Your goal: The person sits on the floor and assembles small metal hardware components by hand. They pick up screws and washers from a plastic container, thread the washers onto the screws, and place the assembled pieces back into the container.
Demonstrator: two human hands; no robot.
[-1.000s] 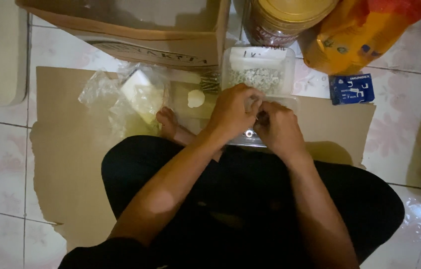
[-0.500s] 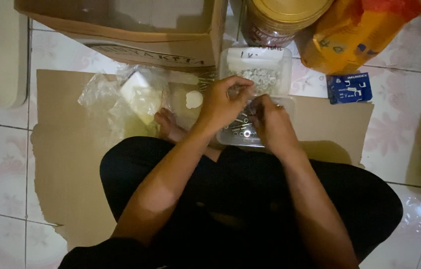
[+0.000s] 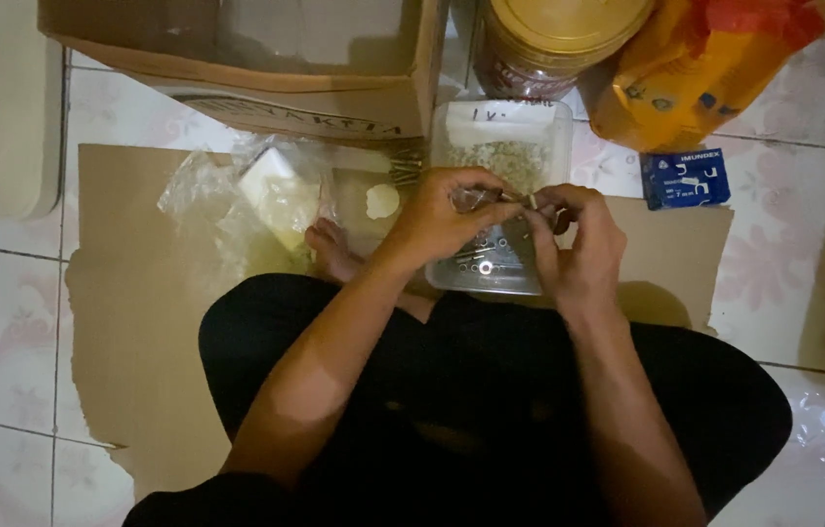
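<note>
**Two hands work a small metal part over a tray of screws**

A person sits cross-legged on a sheet of brown cardboard [image 3: 129, 293] laid on a tiled floor. The left hand [image 3: 447, 215] and the right hand [image 3: 578, 244] meet above a clear plastic tray [image 3: 491, 278] that holds loose screws and washers. Both hands are pinched shut on a small metal part [image 3: 520, 201] held between their fingertips; it is too small to tell more. Just beyond the tray, touching it, stands a clear plastic container [image 3: 502, 137] filled with pale small pieces. A bare foot [image 3: 330, 249] rests beside the left wrist, with a crumpled clear plastic bag [image 3: 256, 200] and a small white disc [image 3: 382, 201] near it. At the far edge lie an open cardboard box [image 3: 237, 68], a jar with a gold lid [image 3: 559, 39], an orange bag [image 3: 696, 68] and a small blue box [image 3: 686, 178].
</note>
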